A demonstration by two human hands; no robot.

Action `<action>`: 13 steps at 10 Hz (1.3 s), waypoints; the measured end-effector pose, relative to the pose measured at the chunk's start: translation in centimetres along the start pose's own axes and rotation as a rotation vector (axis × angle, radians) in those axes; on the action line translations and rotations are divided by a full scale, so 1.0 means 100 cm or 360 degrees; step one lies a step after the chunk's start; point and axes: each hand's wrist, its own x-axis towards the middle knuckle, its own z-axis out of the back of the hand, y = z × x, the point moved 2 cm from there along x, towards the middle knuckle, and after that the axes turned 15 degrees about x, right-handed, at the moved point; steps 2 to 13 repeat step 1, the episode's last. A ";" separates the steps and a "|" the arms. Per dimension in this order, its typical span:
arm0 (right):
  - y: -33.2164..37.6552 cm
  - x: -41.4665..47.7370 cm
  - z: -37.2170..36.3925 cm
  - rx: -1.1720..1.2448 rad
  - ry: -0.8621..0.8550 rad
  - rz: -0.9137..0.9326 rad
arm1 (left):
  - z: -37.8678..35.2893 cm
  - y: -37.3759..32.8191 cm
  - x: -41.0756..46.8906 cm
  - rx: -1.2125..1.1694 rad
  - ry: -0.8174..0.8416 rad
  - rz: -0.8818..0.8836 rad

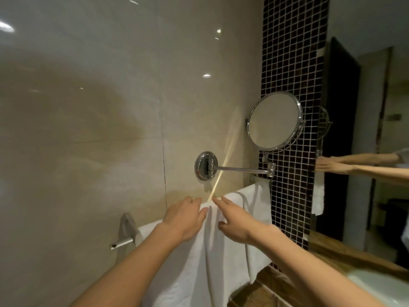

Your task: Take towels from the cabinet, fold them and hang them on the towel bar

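Fingers (200, 212) of both hands lie flat, open, gripping nothing, on the towel (212, 251) — one uneven tug could slide it off the bar (122, 243) beneath them.

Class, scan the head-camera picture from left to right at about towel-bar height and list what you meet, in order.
Bare end of the towel bar → left hand on the white towel → right hand → round shaving mirror → dark mosaic tile strip → wall mirror reflecting the arms.
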 end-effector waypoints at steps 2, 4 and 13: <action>0.010 -0.025 0.005 0.0098 -0.0159 0.0024 | 0.011 0.007 -0.018 -0.0591 -0.0211 0.0067; 0.010 -0.025 0.005 0.0098 -0.0159 0.0024 | 0.011 0.007 -0.018 -0.0591 -0.0211 0.0067; 0.010 -0.025 0.005 0.0098 -0.0159 0.0024 | 0.011 0.007 -0.018 -0.0591 -0.0211 0.0067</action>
